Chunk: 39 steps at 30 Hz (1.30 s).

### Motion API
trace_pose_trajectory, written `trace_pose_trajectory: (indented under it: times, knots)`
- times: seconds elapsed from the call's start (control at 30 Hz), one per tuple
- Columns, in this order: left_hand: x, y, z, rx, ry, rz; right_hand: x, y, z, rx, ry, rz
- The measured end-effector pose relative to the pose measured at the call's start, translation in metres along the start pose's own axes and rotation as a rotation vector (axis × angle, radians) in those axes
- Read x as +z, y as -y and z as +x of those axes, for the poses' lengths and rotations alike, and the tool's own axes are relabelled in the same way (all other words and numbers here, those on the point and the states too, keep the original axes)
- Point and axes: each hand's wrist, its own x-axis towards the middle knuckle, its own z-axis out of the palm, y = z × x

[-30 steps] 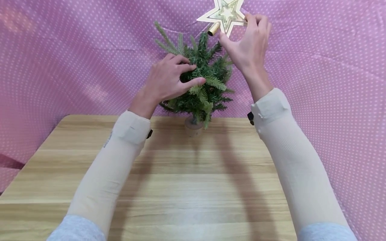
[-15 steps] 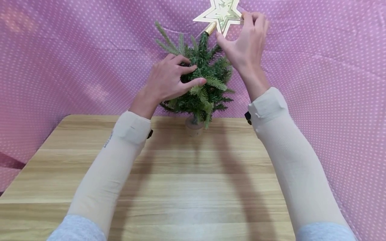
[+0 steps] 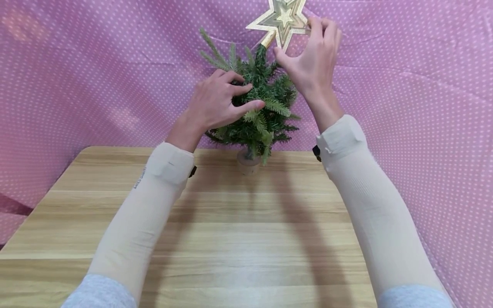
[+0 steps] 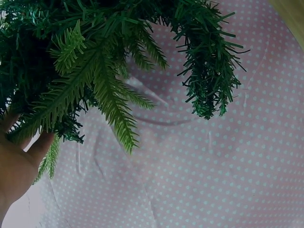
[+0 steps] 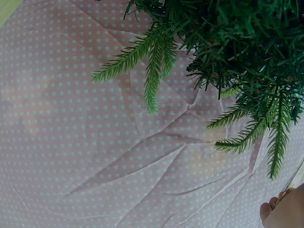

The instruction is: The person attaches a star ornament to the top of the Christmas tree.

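A small artificial Christmas tree (image 3: 271, 92) stands at the table's far edge in the head view, its round base (image 3: 248, 166) on the wood. My left hand (image 3: 215, 99) holds it from the left, thumb and bent fingers among the upper branches; some fingertips are hidden by needles. Above, my right hand (image 3: 313, 62) grips a gold star tree topper (image 3: 283, 17) by its right side. The topper's tube (image 3: 268, 39) sits over the tree's tip, slightly tilted; the star's top point is cut off by the frame. Only part of the right hand (image 5: 286, 211) shows in the right wrist view.
A wooden table (image 3: 246, 252) spreads in front of the tree. Pink polka-dot cloth (image 3: 416, 72) hangs behind it and along both sides. Lighter green sprigs (image 4: 111, 102) stick out from the darker branches.
My right hand has brought the star slightly left and set its tube from beside the tip onto it, then slightly lower. The left hand has barely moved.
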Motion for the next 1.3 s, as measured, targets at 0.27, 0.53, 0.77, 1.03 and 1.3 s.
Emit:
trace_pose_trajectory:
  times: [0.27,0.53,0.77,1.03,1.3]
  knots:
    - [-0.0005,-0.0002,-0.0010,0.001,0.005,0.001,0.0025,-0.0013,-0.0020,-0.021,-0.029,0.023]
    - [-0.0002,-0.0008,-0.0014,-0.002,0.013,0.008,0.0050,-0.0028,-0.0053,-0.014,-0.051,0.055]
    - [-0.0003,-0.0006,-0.0014,-0.004,0.009,0.009,0.0055,-0.0018,-0.0066,-0.026,-0.063,0.061]
    - [-0.0013,0.0002,-0.0020,0.000,-0.001,0.011,0.0055,-0.0005,-0.0072,-0.032,-0.060,0.065]
    - [-0.0012,0.0008,-0.0021,0.010,-0.008,0.008,0.0068,-0.0019,-0.0097,-0.077,-0.090,0.057]
